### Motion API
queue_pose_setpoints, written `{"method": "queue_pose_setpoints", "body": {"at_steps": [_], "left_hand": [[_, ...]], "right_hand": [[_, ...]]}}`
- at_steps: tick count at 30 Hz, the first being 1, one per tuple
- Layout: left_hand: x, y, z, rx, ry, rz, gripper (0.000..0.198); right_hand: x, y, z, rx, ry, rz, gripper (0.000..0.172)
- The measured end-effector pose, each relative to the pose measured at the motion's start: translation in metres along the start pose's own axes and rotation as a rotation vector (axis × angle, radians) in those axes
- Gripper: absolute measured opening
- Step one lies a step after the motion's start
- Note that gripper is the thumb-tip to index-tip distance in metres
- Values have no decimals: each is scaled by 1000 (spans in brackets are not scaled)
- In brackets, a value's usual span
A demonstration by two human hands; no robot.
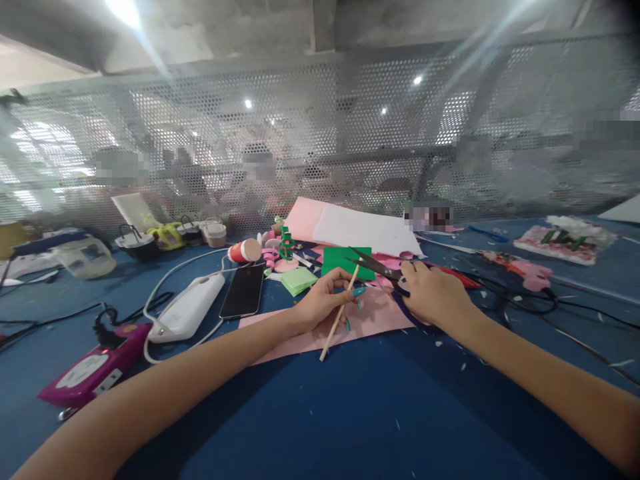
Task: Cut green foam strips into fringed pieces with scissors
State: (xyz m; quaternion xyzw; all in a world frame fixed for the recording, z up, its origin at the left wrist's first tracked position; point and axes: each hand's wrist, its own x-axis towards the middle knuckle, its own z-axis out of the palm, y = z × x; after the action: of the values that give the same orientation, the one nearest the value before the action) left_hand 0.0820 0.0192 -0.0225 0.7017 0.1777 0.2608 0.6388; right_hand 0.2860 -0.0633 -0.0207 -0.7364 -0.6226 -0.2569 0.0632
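Observation:
My left hand (330,300) is closed round a thin wooden stick (333,333) that slants up to the right. Bits of teal show by the fingertips; I cannot tell exactly what they are. In my right hand (430,290) are dark-handled scissors (375,263), their blades parted and pointing left near the stick's upper end. Whether the blades touch the stick is unclear. Beneath both hands lies a pink paper sheet (280,340). Just behind the blades is a green paper piece (335,259). Light green paper (299,281) rests left of it.
At left are a purple power strip (95,367), a white power bank (190,307) with cable and a black phone (243,291). A small paper model (286,250) and white sheets (365,230) stand behind. A pink glue gun (530,273) with dark cords lies at right.

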Motion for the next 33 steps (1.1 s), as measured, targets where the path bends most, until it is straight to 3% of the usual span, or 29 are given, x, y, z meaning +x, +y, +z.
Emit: {"method": "queue_pose_setpoints", "body": {"at_steps": [18,28,33], "left_hand": [[1,-1,0,-2,11,-18,28],[1,-1,-1,-10,-13,-12,29],[0,-1,0,32,10,-18,29]], "right_hand": [[1,-1,-5,-3,-73,12,59],[4,2,-4,-8,-135,10,53],[3,3,-3,-1,-98,0,52]]}}
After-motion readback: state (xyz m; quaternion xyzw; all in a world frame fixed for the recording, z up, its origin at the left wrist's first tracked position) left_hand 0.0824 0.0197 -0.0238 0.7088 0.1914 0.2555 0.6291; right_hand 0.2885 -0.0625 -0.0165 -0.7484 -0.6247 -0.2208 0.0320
